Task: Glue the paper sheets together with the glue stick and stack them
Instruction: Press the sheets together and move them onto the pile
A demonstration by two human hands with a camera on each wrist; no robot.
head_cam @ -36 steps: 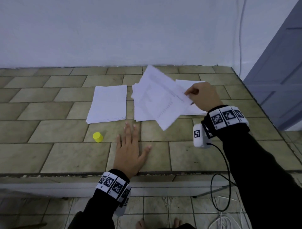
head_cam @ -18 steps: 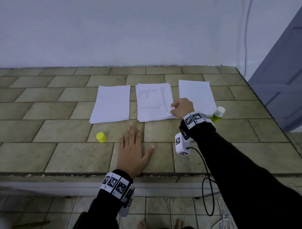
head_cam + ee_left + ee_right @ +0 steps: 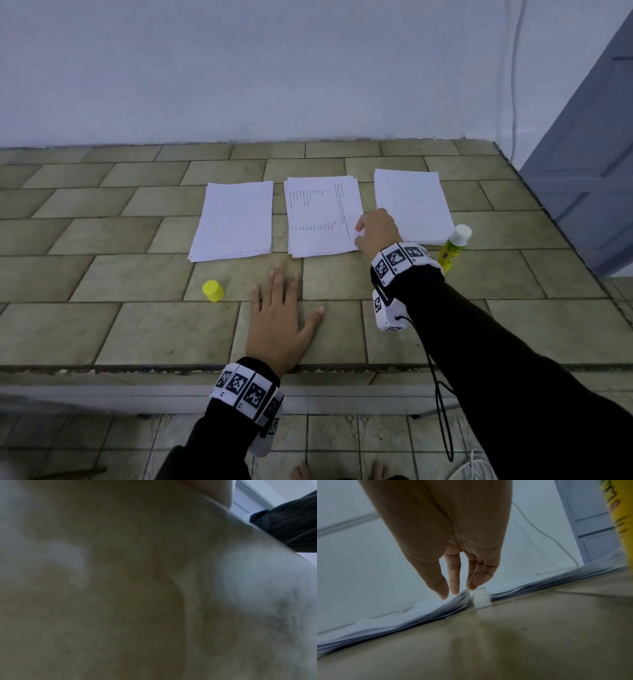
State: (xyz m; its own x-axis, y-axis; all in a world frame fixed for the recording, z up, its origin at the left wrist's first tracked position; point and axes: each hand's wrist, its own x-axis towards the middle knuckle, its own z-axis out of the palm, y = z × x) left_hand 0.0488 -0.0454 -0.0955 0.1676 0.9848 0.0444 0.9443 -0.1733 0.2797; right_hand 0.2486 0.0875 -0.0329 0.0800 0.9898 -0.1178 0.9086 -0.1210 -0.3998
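Note:
Three paper stacks lie in a row on the tiled table: a blank left stack (image 3: 234, 219), a printed middle stack (image 3: 322, 216) and a blank right stack (image 3: 411, 202). My right hand (image 3: 358, 236) is at the middle stack's near right corner. In the right wrist view its fingertips (image 3: 454, 591) point down, fairly straight, and touch that corner (image 3: 462, 599). The glue stick (image 3: 454, 246) stands upright just right of my right wrist, with a yellow body and a white top. Its yellow cap (image 3: 213, 290) sits apart, left of my left hand (image 3: 291, 301), which lies flat on the table.
The table's front edge (image 3: 171, 368) runs just under my left wrist, and its right edge (image 3: 548, 212) is beside a grey-blue door (image 3: 589, 154). A white wall rises behind the papers. The left wrist view is blurred, showing only tile and my right sleeve (image 3: 291, 524).
My right hand carried a printed sheet leftward and down, laid it on the middle stack, and now stays at its corner. The left hand has not moved.

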